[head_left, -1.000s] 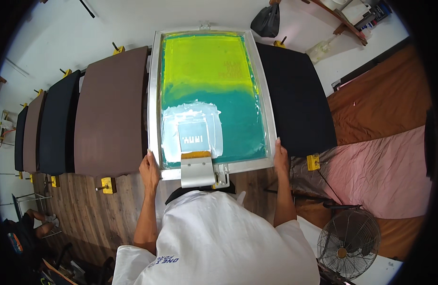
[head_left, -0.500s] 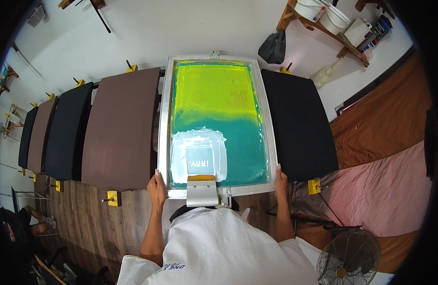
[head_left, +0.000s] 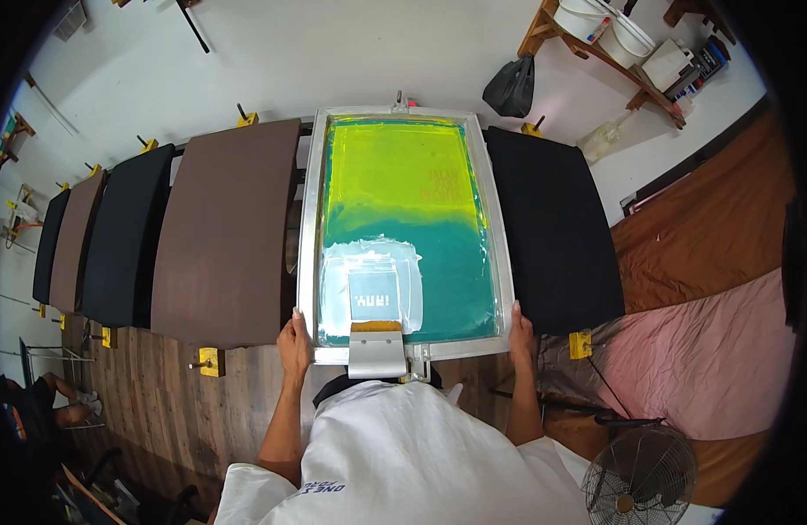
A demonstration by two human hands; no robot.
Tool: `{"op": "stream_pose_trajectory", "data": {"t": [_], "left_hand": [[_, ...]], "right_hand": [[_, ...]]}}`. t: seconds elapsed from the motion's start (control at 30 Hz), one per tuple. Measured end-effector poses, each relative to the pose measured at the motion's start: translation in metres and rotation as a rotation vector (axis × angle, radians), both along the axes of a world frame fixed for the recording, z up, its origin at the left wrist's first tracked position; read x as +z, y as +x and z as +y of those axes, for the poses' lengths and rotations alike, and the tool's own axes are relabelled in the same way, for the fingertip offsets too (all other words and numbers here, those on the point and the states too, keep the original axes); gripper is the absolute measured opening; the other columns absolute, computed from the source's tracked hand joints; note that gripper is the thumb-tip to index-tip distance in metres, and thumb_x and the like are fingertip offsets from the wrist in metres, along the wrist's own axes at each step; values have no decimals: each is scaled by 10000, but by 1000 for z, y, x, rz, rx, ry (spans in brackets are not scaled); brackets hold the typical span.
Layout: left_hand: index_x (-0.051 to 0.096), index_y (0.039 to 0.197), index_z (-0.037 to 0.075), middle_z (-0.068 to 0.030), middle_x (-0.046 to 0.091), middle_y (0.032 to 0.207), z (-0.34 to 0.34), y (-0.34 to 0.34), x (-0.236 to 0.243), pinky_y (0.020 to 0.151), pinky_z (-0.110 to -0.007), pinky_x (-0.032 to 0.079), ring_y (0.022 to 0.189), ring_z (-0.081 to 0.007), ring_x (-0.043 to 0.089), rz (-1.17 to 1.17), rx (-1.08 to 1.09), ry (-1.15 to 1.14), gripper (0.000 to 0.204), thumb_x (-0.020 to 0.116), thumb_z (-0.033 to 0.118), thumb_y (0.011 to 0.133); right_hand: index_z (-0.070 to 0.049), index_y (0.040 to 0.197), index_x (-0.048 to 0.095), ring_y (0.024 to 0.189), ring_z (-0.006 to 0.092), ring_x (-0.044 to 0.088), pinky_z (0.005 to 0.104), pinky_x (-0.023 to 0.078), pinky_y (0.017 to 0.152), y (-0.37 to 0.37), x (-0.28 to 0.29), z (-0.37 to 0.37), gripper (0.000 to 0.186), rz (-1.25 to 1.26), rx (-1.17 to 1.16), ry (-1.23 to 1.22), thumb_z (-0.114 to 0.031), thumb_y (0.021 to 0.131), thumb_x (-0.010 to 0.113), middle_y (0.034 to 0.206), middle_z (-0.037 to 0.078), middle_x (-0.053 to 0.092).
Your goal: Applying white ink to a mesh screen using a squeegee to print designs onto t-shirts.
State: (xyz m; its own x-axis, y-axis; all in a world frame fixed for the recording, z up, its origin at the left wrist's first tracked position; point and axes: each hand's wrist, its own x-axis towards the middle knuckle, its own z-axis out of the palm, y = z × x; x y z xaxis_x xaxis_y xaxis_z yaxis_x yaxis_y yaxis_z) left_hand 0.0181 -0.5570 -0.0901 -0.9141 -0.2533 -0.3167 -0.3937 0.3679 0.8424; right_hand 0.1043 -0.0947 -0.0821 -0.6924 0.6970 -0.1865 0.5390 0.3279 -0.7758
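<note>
A screen-printing frame (head_left: 310, 236) with silver metal sides lies in front of me over the row of boards. Its mesh is teal, with a yellow-green band across the far part. White ink (head_left: 336, 271) surrounds a small lettered stencil at the near left. A squeegee (head_left: 375, 354) with a silver holder and an amber blade rests against the near rim, just below that ink. My left hand (head_left: 294, 344) grips the frame's near left corner. At the near right corner my right hand (head_left: 522, 337) is closed round the side. Some fingers of both hands are hidden.
Brown (head_left: 228, 236) and black (head_left: 552, 232) cloth-covered boards line both sides, with yellow clamps (head_left: 211, 361) at their ends. A wire fan (head_left: 640, 477) stands near right. White buckets (head_left: 627, 42) sit on a shelf at far right. Another person's leg (head_left: 75, 413) shows at left.
The surroundings have shifted slightly rightward in the picture. Both hands keep their hold on the frame, and the squeegee still lies at its near rim.
</note>
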Motion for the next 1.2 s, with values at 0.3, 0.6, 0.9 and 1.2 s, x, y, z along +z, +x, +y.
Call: {"op": "stream_pose_trajectory", "data": {"t": [0.3, 0.6, 0.9, 1.2], "left_hand": [[423, 1347, -98, -295, 524, 1238, -3, 14, 21, 1024, -455, 398, 1204, -423, 503, 179, -218, -197, 658, 499, 447, 985], [408, 1430, 62, -210, 452, 1398, 25, 40, 98, 1105, -468, 329, 1344, -371, 395, 473, -1074, -289, 793, 746, 252, 739], [682, 1049, 33, -218, 687, 860, 57, -32, 84, 734, -445, 559, 800, -389, 678, 355, -1077, -285, 371, 601, -63, 700], [716, 999, 29, -230, 692, 850, 55, -61, 98, 772, -448, 557, 826, -396, 683, 137, -1318, -338, 300, 659, 22, 705]], "right_hand": [[-20, 1247, 536, 1212, 385, 483, 489, 420, 973, -13, 104, -102, 460, -264, 342, 614, -257, 881, 682, 1307, 193, 509], [-43, 1351, 487, 1284, 373, 427, 482, 375, 1032, -7, 117, -244, 729, -176, 1122, 611, -122, 693, 791, 1381, 190, 440], [-1, 1049, 695, 904, 405, 630, 443, 512, 819, -72, 107, -229, 402, -88, 944, 378, 43, 650, 674, 948, 218, 655], [19, 901, 721, 794, 427, 653, 453, 539, 725, -91, 107, -221, 311, -249, 1089, 284, 45, 607, 624, 807, 262, 656]]}}
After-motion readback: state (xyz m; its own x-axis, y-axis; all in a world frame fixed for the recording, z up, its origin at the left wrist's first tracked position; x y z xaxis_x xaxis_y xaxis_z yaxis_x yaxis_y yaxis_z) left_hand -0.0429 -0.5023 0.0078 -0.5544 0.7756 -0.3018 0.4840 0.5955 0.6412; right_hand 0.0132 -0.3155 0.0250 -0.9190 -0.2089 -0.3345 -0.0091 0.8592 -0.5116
